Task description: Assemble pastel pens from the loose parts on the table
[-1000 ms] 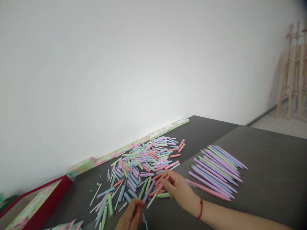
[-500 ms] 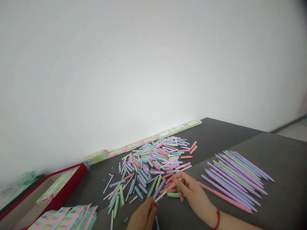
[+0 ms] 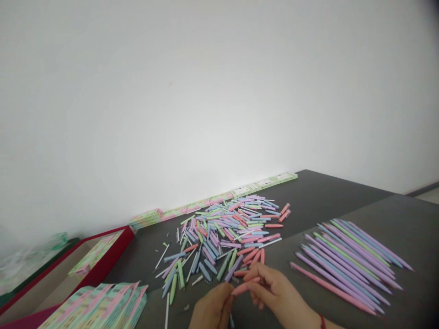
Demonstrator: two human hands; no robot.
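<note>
Down at the bottom centre of the frame, the left hand [image 3: 211, 313] and the right hand [image 3: 279, 297] meet over a pink pen part [image 3: 245, 287]. The right hand's fingers [image 3: 262, 278] are closed around one end of it, and the left hand's fingers [image 3: 226, 292] are pinched on the other end, so the piece lies slanted between the two hands just above the dark worktop [image 3: 343, 201]. A red band [image 3: 322, 321] shows at the right wrist.

Just beyond the hands, toward the middle of the frame, a loose pile of pastel pen parts [image 3: 226, 233] in pink, blue, green and lilac spreads over the worktop. At the right, a row of assembled pens [image 3: 350, 260] lies side by side, mostly lilac. At the lower left sits a stack of printed cards [image 3: 99, 306], and beside it a red tray [image 3: 99, 269] holds more cards. A line of flat cartons [image 3: 219, 198] runs along the foot of the white wall [image 3: 206, 91].
</note>
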